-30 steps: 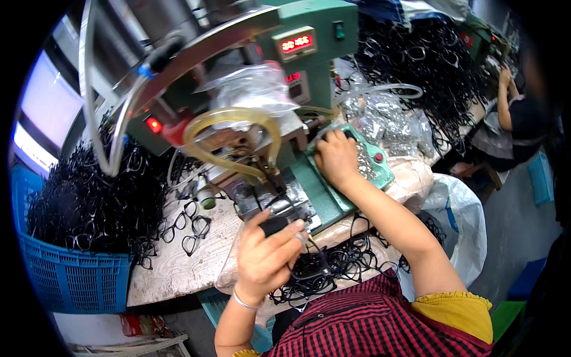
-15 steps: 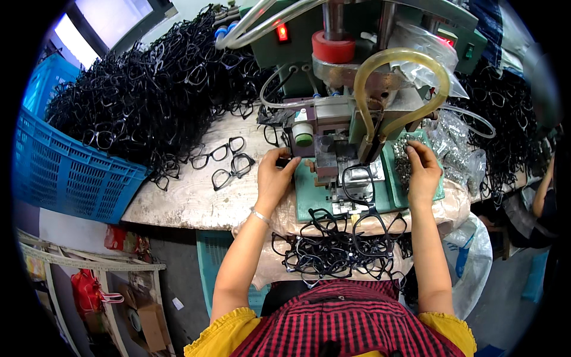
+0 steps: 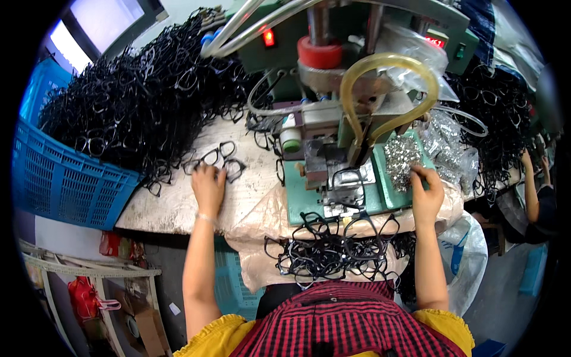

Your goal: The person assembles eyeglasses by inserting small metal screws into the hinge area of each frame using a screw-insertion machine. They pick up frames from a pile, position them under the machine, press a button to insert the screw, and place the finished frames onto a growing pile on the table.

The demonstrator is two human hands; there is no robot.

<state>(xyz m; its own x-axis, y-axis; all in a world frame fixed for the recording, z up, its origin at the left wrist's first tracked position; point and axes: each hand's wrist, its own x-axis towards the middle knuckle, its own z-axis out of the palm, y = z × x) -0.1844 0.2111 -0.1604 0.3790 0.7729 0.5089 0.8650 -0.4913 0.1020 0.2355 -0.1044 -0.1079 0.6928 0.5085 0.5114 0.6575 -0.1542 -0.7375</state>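
Loads left to do here, going by the piles. The left hand [image 3: 208,187] is flat on the worktop [image 3: 178,202] at the foot of a huge heap of black frames [image 3: 143,101] that spills out of a blue basket [image 3: 53,184]; its fingers are spread narrow over a loose frame [image 3: 223,160], touching it but not lifting it as far as I can see. The right hand [image 3: 426,193] is over at the little pile of shiny metal bits [image 3: 401,156] on the green plate [image 3: 309,199], fingertips pinched together at the pile's edge. I can't tell if it has actually got one, too small to see. One frame sits on the jig [image 3: 351,181] under the press [image 3: 333,77], right between the two hands. Nearer the body there's a smaller tangle [image 3: 333,244] of frames lying on the plastic sheet over the lap, probably the done ones, and it's tiny next to the heap. So I'd call it early days: a handful through, one in the machine, hundreds waiting. More frames are stacked on the far right [image 3: 499,125] too, where another person's arm [image 3: 532,190] shows.
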